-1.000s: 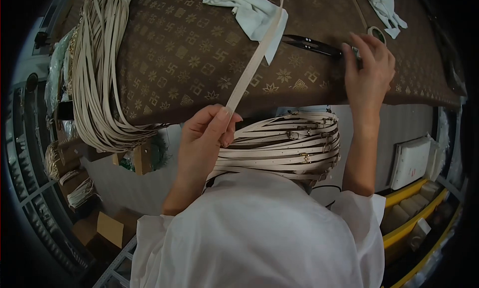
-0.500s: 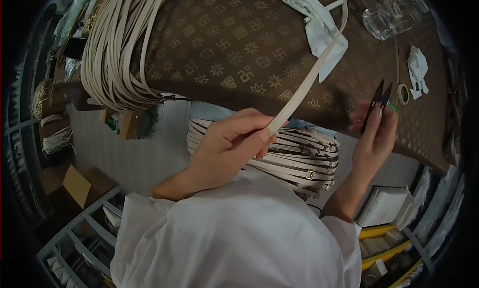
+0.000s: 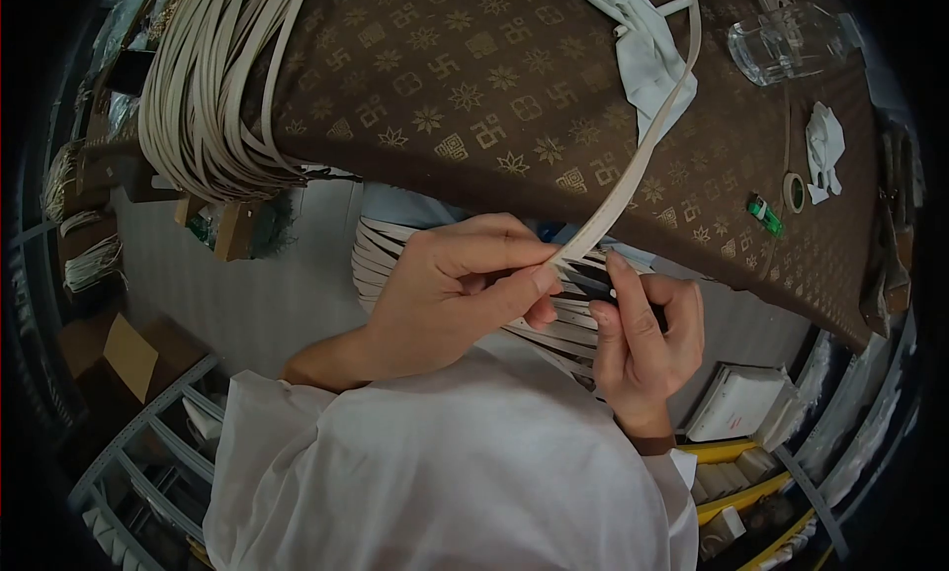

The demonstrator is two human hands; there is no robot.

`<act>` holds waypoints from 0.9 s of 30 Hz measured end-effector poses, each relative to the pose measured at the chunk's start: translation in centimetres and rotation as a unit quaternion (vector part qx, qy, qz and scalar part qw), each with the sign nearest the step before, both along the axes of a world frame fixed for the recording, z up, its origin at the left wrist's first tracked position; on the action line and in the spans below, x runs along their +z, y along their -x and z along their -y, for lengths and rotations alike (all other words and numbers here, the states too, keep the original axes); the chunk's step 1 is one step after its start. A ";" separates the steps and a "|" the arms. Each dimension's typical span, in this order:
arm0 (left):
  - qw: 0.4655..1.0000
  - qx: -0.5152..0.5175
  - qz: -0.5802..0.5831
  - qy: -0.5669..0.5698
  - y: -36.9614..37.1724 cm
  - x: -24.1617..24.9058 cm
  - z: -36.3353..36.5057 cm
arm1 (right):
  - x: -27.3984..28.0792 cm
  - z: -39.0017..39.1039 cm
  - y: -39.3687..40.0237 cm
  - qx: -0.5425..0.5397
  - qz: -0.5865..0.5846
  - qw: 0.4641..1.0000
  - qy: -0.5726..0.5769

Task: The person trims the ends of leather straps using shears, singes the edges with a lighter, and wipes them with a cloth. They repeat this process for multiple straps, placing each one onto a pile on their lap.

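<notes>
Between the thumb and fingers of my left hand [image 3: 465,289] is the end of a pale beige leather strap [image 3: 631,180]. The strap runs up across the brown patterned tablecloth [image 3: 445,77] to the back. My right hand [image 3: 654,339] grips black thread snips [image 3: 593,282], largely covered by the fingers. Their blade tips point left, right at the strap end beside my left fingertips. Below both hands, a bundle of similar buckled straps [image 3: 372,264] lies across my lap, partly hidden by the hands.
Many loose straps [image 3: 213,96] hang over the table's left end. On the table are a white cloth [image 3: 647,62], a glass jar [image 3: 791,47], a green lighter [image 3: 764,215], a tape roll [image 3: 793,192] and a crumpled white piece [image 3: 824,151]. A shelf rack [image 3: 148,452] stands lower left.
My right hand has brought the snips left and down from over the table to the strap end. My left hand keeps its pinch on the strap. The green lighter is now uncovered.
</notes>
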State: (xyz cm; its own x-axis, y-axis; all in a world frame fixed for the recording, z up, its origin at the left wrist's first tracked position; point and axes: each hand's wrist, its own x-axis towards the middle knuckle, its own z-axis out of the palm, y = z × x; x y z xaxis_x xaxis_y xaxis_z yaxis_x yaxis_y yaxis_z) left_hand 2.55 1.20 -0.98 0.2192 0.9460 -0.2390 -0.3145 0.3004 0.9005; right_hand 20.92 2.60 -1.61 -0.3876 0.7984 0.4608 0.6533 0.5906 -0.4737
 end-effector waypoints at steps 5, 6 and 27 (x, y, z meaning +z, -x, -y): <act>1.000 0.000 0.005 0.007 -0.2 0.0 0.0 | -0.2 0.2 0.1 -0.012 0.019 1.000 -0.012; 1.000 -0.001 0.005 0.008 -0.1 0.1 0.0 | -0.2 0.2 0.2 -0.016 0.020 1.000 -0.017; 0.998 -0.004 0.009 0.060 -0.4 0.1 -0.2 | -1.3 0.1 0.2 -0.029 0.028 0.996 -0.080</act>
State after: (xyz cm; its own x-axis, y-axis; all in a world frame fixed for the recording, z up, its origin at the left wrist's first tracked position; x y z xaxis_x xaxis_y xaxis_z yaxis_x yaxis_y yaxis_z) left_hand 2.93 1.35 -0.89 0.2308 0.9089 -0.3474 -0.3271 0.4087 0.8520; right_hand 20.71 2.50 -2.91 -0.3711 0.7388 0.5625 0.7117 0.6154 -0.3388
